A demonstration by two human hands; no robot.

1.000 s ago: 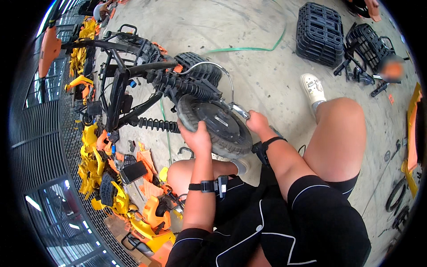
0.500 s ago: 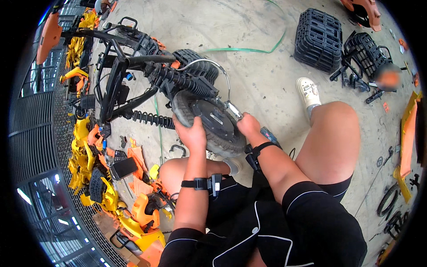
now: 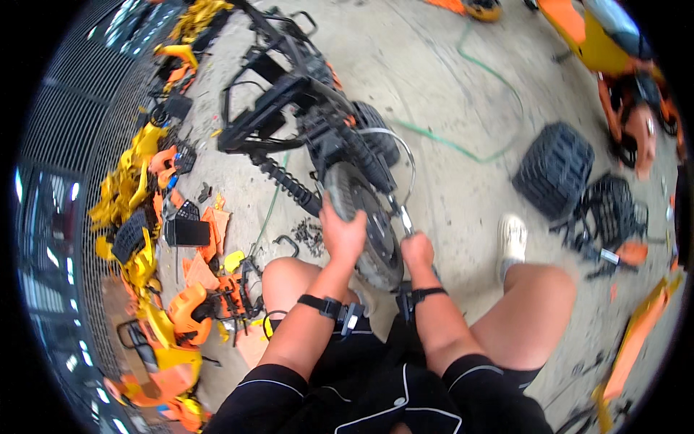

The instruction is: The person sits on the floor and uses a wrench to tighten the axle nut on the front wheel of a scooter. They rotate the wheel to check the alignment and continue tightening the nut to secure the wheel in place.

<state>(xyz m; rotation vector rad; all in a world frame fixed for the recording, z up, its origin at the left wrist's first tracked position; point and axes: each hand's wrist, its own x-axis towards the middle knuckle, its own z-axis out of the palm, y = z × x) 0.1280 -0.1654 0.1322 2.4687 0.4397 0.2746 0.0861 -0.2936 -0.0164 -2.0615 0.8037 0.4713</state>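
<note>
A small black wheel with a grey tyre stands almost on edge at the end of a black scooter frame with coiled springs. My left hand grips the tyre's near left side. My right hand is closed around a silver tool or cable end just right of the wheel. A thin silver cable arcs from there back up to the frame. My bare knees sit below the wheel.
Yellow and orange plastic parts lie heaped on the left floor. A black crate and black baskets stand to the right. A green strap lies on the concrete. An orange and yellow body shell is at top right.
The view has swung, so the frame now runs up the middle. The wheel has turned from nearly flat to nearly on edge. Both hands keep their grips.
</note>
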